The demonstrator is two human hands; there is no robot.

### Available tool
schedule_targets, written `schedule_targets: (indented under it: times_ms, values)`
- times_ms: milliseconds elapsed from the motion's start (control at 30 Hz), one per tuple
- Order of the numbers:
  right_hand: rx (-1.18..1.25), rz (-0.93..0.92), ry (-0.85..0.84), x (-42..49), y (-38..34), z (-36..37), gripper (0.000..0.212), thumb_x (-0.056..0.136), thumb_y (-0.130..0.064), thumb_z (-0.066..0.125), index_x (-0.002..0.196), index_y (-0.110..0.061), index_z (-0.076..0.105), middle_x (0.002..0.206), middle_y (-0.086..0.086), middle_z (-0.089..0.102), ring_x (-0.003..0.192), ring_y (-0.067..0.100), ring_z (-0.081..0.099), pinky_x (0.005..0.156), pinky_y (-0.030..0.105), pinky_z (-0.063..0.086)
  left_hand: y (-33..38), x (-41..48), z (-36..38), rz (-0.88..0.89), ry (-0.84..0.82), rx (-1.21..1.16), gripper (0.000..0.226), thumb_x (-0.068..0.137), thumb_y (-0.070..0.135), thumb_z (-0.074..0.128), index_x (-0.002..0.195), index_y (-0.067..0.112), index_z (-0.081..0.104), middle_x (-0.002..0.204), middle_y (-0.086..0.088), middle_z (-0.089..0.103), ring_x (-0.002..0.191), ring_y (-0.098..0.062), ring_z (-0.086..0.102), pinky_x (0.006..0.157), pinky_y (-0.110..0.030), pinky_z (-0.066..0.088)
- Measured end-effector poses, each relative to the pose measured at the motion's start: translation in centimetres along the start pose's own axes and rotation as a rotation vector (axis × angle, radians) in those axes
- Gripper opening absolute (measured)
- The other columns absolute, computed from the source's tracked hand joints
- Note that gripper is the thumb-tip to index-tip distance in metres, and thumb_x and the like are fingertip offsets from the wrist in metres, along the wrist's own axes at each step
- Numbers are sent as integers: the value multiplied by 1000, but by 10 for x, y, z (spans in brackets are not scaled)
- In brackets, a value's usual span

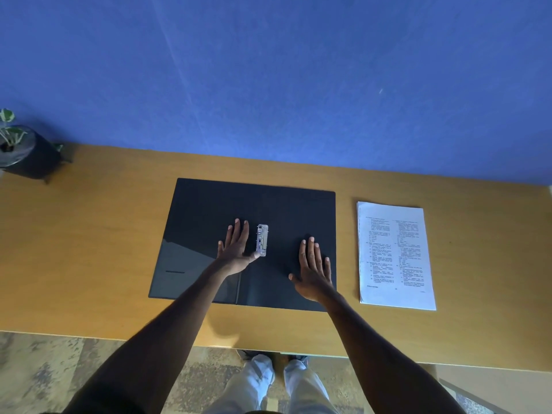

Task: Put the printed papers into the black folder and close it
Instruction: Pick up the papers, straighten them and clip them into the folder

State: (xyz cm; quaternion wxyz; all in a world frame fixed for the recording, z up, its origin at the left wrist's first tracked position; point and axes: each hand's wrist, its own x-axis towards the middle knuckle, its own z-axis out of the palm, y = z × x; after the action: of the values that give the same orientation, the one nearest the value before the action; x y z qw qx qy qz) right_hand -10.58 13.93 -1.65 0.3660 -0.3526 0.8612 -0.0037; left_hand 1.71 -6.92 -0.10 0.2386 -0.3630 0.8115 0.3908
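Observation:
The black folder [206, 216] lies spread open and flat in the middle of the wooden desk, with a silver metal clip [262, 239] near its spine. My left hand [236, 249] rests flat on the folder's left half, fingers apart, its thumb touching the lower end of the clip. Flat on the right half lies my right hand [313, 270], fingers spread, holding nothing. The stack of printed papers [394, 255] sits on the desk just right of the folder, apart from both hands.
A potted plant in a dark pot [21, 150] stands at the desk's [89, 234] far left corner. A blue wall rises behind the desk. The desk's near edge runs just above my legs and the patterned floor.

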Motion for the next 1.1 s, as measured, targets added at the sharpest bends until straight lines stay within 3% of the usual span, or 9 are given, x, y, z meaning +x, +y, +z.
schedule_targets:
  times_ms: [133, 233, 300, 400, 533, 800, 967, 1100]
  values:
    - [-11, 1, 18, -1, -2, -1, 96, 113, -44, 49, 173, -14, -19, 180, 7, -30, 171, 28, -20, 140, 53, 3, 1, -1, -11, 16, -30, -158, 89, 113, 38, 58, 178, 22, 0, 184, -1, -22, 173, -27, -21, 139, -63, 0]
    - [-49, -5, 81, -5, -4, 1, 97, 111, -44, 51, 174, -12, -14, 181, 10, -24, 172, 30, -14, 140, 51, 7, 1, -3, -15, 88, 19, -222, 69, 117, 31, 51, 177, 20, 18, 187, 0, -4, 175, -27, -12, 141, -57, 3]
    - [-63, -18, 135, -7, -5, 4, 97, 109, -42, 54, 175, -11, -11, 182, 11, -20, 173, 30, -11, 140, 51, 8, 1, -5, -12, 186, 81, -157, 56, 119, 26, 45, 173, 20, 34, 185, 4, 15, 176, -22, 3, 141, -54, 11]
    - [-47, -54, 170, -6, -8, 7, 96, 108, -37, 55, 175, -14, -10, 183, 7, -18, 173, 26, -11, 141, 50, 7, 5, -7, -7, 247, 160, 1, 47, 119, 23, 41, 165, 26, 52, 177, 5, 41, 170, -18, 30, 132, -52, 36]
    - [-24, -67, 186, -3, -7, 12, 84, 113, -37, 44, 176, -16, -8, 183, 4, -18, 173, 23, -11, 141, 49, 6, 14, -1, -11, 259, 300, 48, 42, 116, 16, 44, 150, 27, 65, 153, 7, 66, 144, -20, 62, 112, -46, 55]
    - [-58, -68, 214, 5, 1, 25, 76, 116, -40, 32, 175, -19, -10, 183, 2, -20, 173, 22, -12, 140, 51, 6, 34, 27, -35, 218, 366, 142, 40, 114, 16, 48, 142, 32, 71, 139, 4, 73, 130, -23, 71, 99, -49, 62]
    - [-58, -75, 217, 9, 6, 31, 76, 116, -42, 31, 175, -20, -12, 182, 1, -22, 172, 22, -13, 140, 51, 4, 34, 44, -38, 255, 344, 366, 47, 116, 16, 48, 159, 31, 59, 173, 12, 46, 167, -18, 35, 124, -48, 50]
    - [-55, -71, 231, 12, 5, 35, 75, 116, -43, 30, 175, -20, -11, 183, 1, -20, 173, 22, -12, 140, 51, 5, 32, 51, -38, 263, 339, 471, 51, 118, 19, 42, 167, 29, 46, 179, 13, 36, 171, -21, 26, 131, -44, 41]
